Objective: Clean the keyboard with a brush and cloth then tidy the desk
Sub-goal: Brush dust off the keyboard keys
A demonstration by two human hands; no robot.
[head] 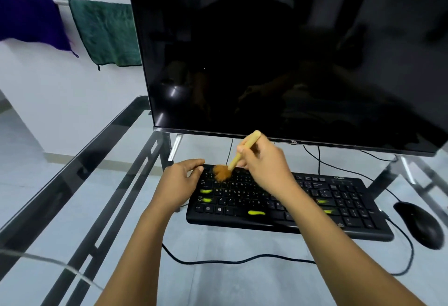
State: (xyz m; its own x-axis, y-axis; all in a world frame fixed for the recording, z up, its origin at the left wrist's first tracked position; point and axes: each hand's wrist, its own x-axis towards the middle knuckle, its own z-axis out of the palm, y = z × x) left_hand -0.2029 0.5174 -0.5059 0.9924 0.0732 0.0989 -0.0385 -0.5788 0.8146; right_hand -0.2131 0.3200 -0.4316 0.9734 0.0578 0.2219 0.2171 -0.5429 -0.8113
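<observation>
Keyboard (286, 205) lies flat on the glass desk (72, 174), toward the right edge, below the monitor (278, 50). Two cloths, purple (31, 24) and green (106, 33), hang on a rail off the far left.

Left hand (180, 182) holds the keyboard's far left corner, fingers curved over the edge, thumb near side. Brush (232, 160) has its bristles on the top-left keys. Right hand (264, 167) is clamped round the handle. Yellow marks (257, 213) sit on several keys. Mouse (419, 224) is just beside the keyboard's right end.

Brushing looks early; cloth untouched.

Risks:
- Bristles may drag yellow stuff across clean keys if it's wet.
- The handle tip is near the monitor's bottom edge, so a big stroke may knock it.
- The keyboard may slide on the glass if the left hand lets go.
</observation>
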